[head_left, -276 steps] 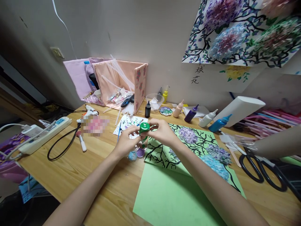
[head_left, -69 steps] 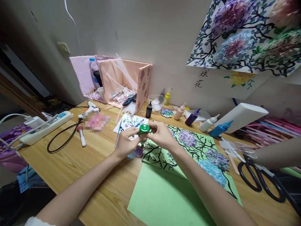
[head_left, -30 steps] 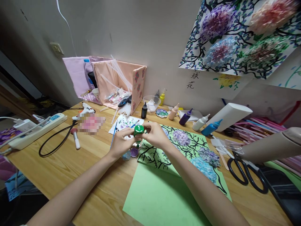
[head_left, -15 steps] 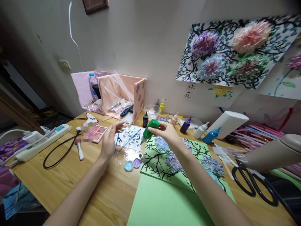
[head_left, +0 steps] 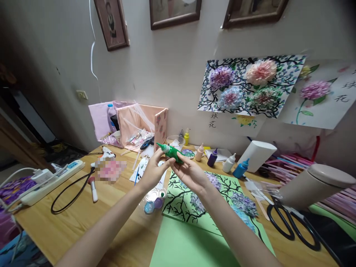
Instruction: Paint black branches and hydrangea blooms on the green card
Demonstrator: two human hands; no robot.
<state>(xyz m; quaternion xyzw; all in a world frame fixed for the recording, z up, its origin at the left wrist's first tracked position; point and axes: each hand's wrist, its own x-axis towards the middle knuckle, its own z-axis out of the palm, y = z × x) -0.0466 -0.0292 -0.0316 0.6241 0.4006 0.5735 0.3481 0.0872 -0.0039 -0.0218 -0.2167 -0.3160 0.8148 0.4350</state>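
Observation:
A green paint bottle [head_left: 174, 153] is held above the table, lying on a slant with its pointed green tip up and to the left. My right hand [head_left: 191, 174] is closed round the body of the bottle. At the neck end, my left hand [head_left: 157, 170] grips it too, the thumb near the right fingers; some of its fingers are hidden. Below the hands sits a clear paint palette [head_left: 151, 196] with blue, purple and a dab of green. To its right lies a green sheet painted with black branches [head_left: 180, 198] and lilac flower clusters.
Paint bottles in purple [head_left: 212, 158], white [head_left: 228, 163] and blue [head_left: 240, 168] stand behind the sheet. Black-handled scissors [head_left: 280, 222] lie at the right beside a beige canister [head_left: 314, 185]. At left are a power strip [head_left: 55, 181], a brush [head_left: 93, 189] and a glue gun [head_left: 107, 152].
The green bottle has turned from tip-down over the palette to tip-up and left. My left hand has moved right and taken hold near its neck. The view has tilted upward.

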